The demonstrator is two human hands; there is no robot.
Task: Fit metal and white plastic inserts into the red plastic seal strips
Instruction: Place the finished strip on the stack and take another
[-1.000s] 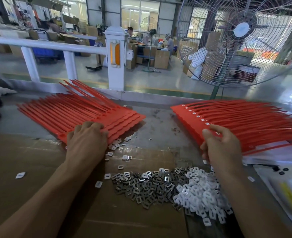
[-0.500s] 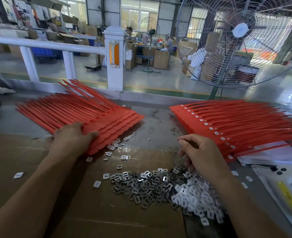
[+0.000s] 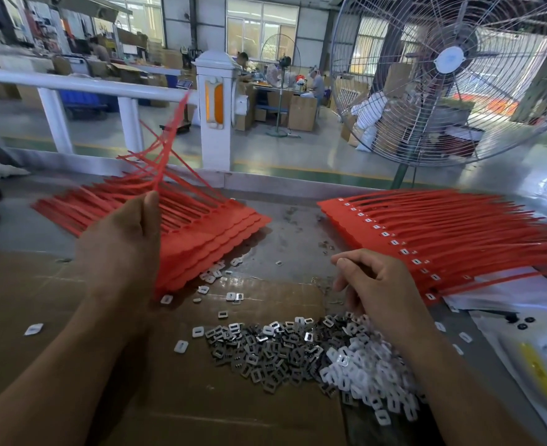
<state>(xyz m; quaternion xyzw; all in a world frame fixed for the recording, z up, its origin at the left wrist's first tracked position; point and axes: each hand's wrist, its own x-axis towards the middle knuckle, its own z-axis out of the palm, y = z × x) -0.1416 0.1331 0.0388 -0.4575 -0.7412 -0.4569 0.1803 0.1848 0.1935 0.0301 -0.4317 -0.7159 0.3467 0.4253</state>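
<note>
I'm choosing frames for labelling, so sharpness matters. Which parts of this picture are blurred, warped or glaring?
Head view: the lifted red strip and the right-hand strips' far ends smear with motion; the insert pile and both hands stay fairly sharp; wide-angle bends the white railing and fan; daylight washes out the windows behind the fan.

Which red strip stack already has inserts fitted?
The right stack: a white insert shows in each strip head along its near edge. The left stack, gripped by the left hand, shows plain red heads.
</note>
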